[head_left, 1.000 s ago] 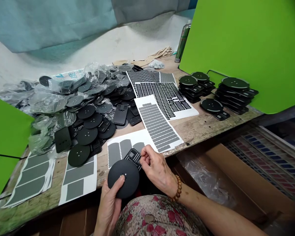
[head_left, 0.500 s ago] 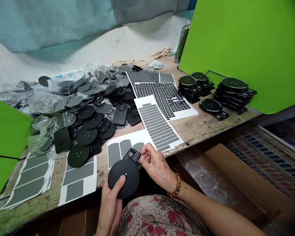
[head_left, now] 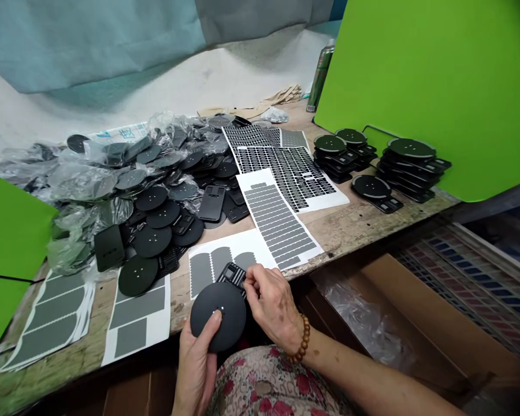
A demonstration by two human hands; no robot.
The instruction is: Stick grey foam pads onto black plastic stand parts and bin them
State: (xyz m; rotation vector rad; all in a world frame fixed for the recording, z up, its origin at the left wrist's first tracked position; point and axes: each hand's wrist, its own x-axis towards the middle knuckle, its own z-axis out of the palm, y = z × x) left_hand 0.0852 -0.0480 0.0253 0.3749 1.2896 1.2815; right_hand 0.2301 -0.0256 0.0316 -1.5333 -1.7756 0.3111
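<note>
My left hand [head_left: 196,361] grips a black phone stand with a round base disc [head_left: 229,332], thumb pressed on the disc near its small centre holes. A ribbed rectangular plate [head_left: 233,274] joined to the stand sticks out beyond the disc, over the table edge. My right hand [head_left: 272,305], wearing a wooden bead bracelet [head_left: 302,342], has its fingers pinched together at the plate's right side. Whatever those fingertips hold, if anything, is too small or hidden to make out. Just behind lies a sheet of grey stickers [head_left: 201,271] with curved ends.
A heap of black stands [head_left: 152,240], many in clear plastic, covers the table's left. Sheets of grey strips [head_left: 281,225] and black labels [head_left: 303,179] lie mid-table. Stacked stands [head_left: 409,167] sit at right by a green panel [head_left: 437,86]. An open carton [head_left: 416,300] is below.
My right hand has turned and shifted slightly down and left, its fingertips now closer to the ribbed plate. The left hand and the phone stand have barely moved.
</note>
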